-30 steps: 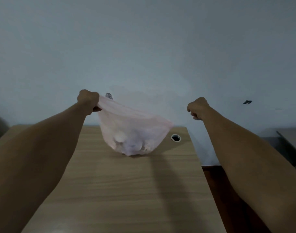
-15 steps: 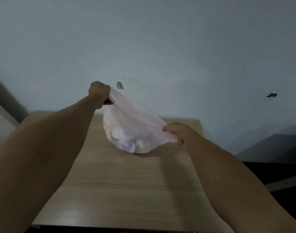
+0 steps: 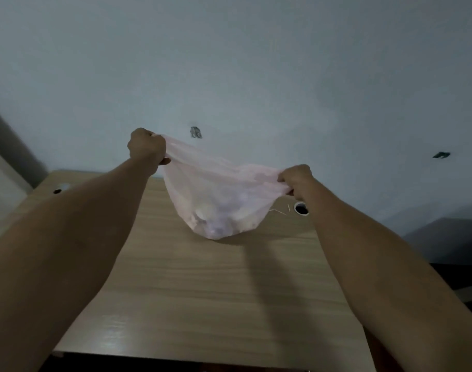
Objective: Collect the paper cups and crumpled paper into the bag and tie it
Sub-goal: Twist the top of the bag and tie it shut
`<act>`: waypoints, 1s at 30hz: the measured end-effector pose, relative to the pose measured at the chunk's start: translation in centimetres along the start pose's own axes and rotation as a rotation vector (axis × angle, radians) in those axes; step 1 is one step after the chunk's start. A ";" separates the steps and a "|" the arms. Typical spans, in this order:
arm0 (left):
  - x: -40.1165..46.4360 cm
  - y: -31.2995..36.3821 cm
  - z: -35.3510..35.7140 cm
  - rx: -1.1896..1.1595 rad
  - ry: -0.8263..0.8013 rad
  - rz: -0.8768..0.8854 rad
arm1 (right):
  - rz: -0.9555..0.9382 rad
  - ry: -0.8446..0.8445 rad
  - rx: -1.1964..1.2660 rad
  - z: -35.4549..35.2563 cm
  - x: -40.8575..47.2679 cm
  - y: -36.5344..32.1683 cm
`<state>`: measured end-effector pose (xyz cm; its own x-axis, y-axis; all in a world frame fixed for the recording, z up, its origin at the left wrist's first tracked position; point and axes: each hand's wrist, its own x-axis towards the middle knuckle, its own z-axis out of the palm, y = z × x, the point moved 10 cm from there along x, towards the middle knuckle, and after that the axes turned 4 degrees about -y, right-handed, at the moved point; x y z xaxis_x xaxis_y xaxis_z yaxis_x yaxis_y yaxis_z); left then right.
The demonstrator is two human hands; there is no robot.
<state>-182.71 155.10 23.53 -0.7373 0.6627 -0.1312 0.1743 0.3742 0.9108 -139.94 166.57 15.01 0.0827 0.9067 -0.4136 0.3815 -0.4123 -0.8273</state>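
A thin, pale pink plastic bag [image 3: 218, 200] hangs stretched between both hands above the far part of the wooden table [image 3: 202, 291]. Pale rounded lumps show through its lower part; I cannot tell cups from paper. My left hand [image 3: 146, 147] grips the bag's left top edge in a fist, held higher. My right hand [image 3: 296, 181] grips the right top edge, lower and to the right. The bag's bottom rests on or just above the table top.
A round cable hole [image 3: 301, 208] lies in the table's far right corner, with thin pale scraps [image 3: 279, 211] beside it. Another cable hole [image 3: 58, 190] sits at the far left. A plain wall rises behind. A dark low surface [image 3: 449, 237] stands to the right.
My right hand came down from the air, took hold of the bag's right edge and pulled it out to the right and upward. The bag now spreads wide between both hands.
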 end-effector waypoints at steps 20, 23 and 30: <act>-0.1 -2.9 -0.8 -0.109 -0.069 -0.202 | -0.069 0.309 0.032 -9.2 -1.5 -5.4; -0.7 -3.2 0.9 -0.308 -0.201 -0.290 | -0.026 0.152 0.293 -8.1 -1.3 -4.5; -0.9 -2.5 2.5 -0.416 -0.435 -0.205 | -0.234 0.046 0.112 -9.3 -1.3 -4.6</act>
<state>-180.85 155.24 20.41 -0.3810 0.8400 -0.3863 -0.2752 0.2958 0.9148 -133.27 168.07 22.86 0.0472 0.9806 -0.1901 0.2914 -0.1955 -0.9364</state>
